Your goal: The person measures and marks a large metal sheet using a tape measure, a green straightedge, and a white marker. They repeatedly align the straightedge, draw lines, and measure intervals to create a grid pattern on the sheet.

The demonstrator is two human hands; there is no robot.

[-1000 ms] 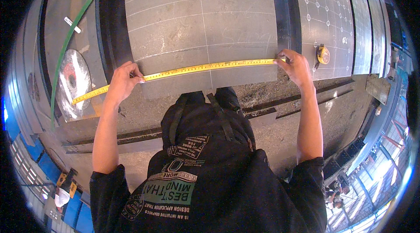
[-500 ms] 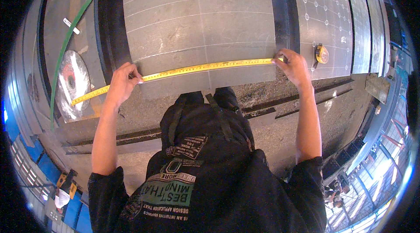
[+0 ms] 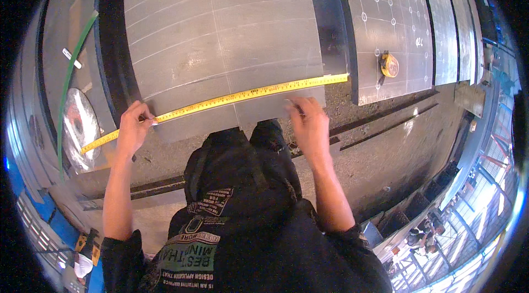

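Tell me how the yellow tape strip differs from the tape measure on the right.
The yellow tape strip is long and thin; the tape measure is compact.
The strip crosses the lined plate and runs beneath the left hand; the tape measure sits untouched on the circle-marked plate.
Both show yellow.

Smooth metal plate (image 3: 264,39), shiny disc (image 3: 82,133)

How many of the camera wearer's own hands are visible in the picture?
2. The left hand is at the yellow tape, by the left edge of the grey plate; the right hand is by its lower right corner. Neither is hidden.
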